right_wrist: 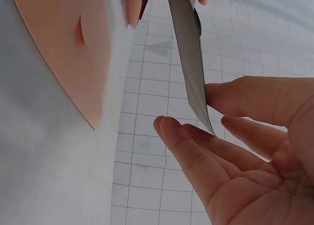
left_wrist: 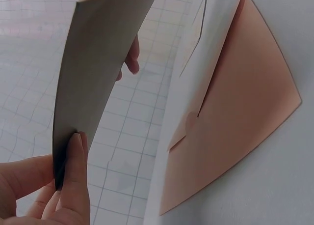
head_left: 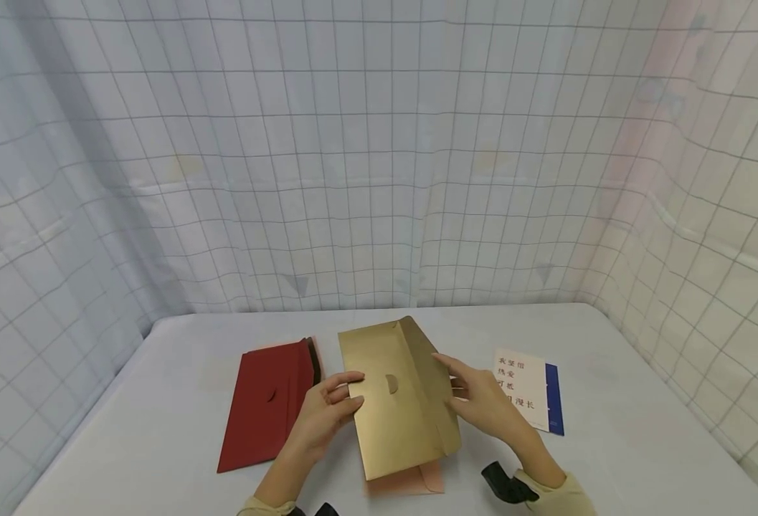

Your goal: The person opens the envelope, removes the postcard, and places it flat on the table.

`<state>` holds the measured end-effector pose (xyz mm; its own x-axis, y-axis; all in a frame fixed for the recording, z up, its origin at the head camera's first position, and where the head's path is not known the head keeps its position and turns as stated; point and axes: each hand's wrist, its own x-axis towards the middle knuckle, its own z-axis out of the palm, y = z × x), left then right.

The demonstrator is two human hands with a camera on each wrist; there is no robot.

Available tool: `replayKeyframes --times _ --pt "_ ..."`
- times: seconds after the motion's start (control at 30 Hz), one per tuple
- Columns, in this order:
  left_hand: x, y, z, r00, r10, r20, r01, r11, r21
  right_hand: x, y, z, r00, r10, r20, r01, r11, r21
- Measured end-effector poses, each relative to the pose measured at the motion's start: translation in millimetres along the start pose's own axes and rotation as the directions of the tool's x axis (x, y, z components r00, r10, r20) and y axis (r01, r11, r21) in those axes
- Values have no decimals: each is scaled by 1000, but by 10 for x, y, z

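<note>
A gold envelope (head_left: 379, 423) is held up over the table, tilted, with its flap side and a small half-round tab slot facing the head camera. My left hand (head_left: 323, 416) pinches its left edge; in the left wrist view the thumb and fingers lie on both sides of the grey-looking envelope (left_wrist: 93, 72). On the right, my right hand (head_left: 485, 405) lightly holds the flap's edge, its thumb against one side in the right wrist view and the fingers (right_wrist: 196, 161) reaching past the edge. Beneath lies a pink envelope (left_wrist: 240, 117), mostly covered in the head view.
To the left lies a red envelope (head_left: 256, 416) over something dark and something pink that peek out. A white card (head_left: 523, 380) with printed characters and a blue strip lies to the right. A white gridded curtain (head_left: 379, 179) surrounds the white table (head_left: 159, 416).
</note>
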<state>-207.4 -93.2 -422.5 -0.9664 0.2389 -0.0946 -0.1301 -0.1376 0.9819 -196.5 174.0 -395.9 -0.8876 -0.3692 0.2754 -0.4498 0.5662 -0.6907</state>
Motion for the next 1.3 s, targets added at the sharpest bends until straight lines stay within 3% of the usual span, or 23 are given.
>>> replayKeyframes --times 0.23,0.47,0.67,0.87,1.03,1.3 --pt "-3 5 -10 1000 -7 19 7 1000 -29 2 -13 29 996 6 -94 -14 996 -89" --pt "6 19 -3 999 2 40 0 998 -58 4 -25 47 976 -128 -177 69 949 -307" --pt "9 17 1 999 12 52 -9 998 -62 3 -15 66 976 -130 -174 70 947 -314" --pt "-9 12 17 996 32 80 -28 998 -59 14 19 66 989 -89 -121 62 975 -212" --pt "-37 23 59 993 42 113 -35 997 -64 25 68 63 996 -60 -64 58 997 -45" --pt "-51 64 98 993 37 116 -31 998 -48 44 121 76 1000 -2 -6 3 975 224"
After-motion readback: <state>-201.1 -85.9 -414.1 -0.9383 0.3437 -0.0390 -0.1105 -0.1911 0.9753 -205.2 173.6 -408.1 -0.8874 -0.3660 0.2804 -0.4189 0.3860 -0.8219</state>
